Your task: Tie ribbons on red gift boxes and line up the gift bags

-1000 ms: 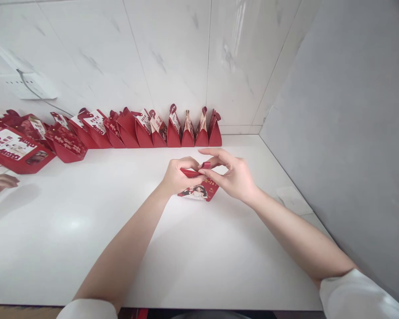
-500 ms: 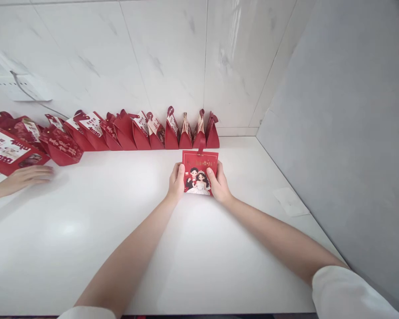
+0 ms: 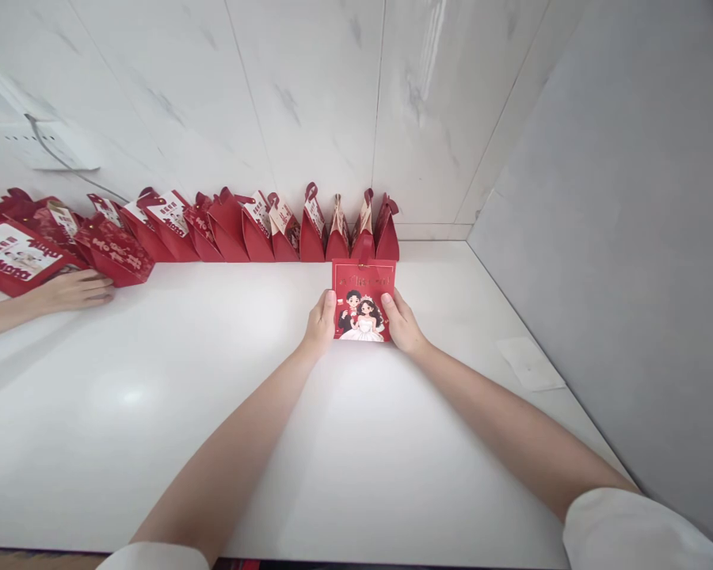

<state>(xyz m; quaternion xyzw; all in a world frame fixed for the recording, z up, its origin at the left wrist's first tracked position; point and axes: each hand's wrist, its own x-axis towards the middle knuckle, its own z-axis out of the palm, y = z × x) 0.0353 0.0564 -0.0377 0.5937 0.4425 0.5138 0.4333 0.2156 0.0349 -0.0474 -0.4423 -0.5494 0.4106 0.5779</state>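
A small red gift box [image 3: 364, 297] with a cartoon couple on its front stands upright on the white table [image 3: 214, 380], just in front of the row of boxes. My left hand [image 3: 321, 323] grips its left side and my right hand [image 3: 401, 321] grips its right side, thumbs on the front face. A red tab sticks up from the box's top.
A row of several folded red gift boxes [image 3: 309, 229] lines the tiled back wall, running to the far left. Another person's hand [image 3: 74, 289] rests at the left by a red box [image 3: 116, 253]. A grey wall [image 3: 618, 237] closes the right side.
A second ago my fingers were folding the box's top while it lay tilted. Now the box stands upright, held by both sides, slightly farther back. The other person's hand has reached right toward the boxes.
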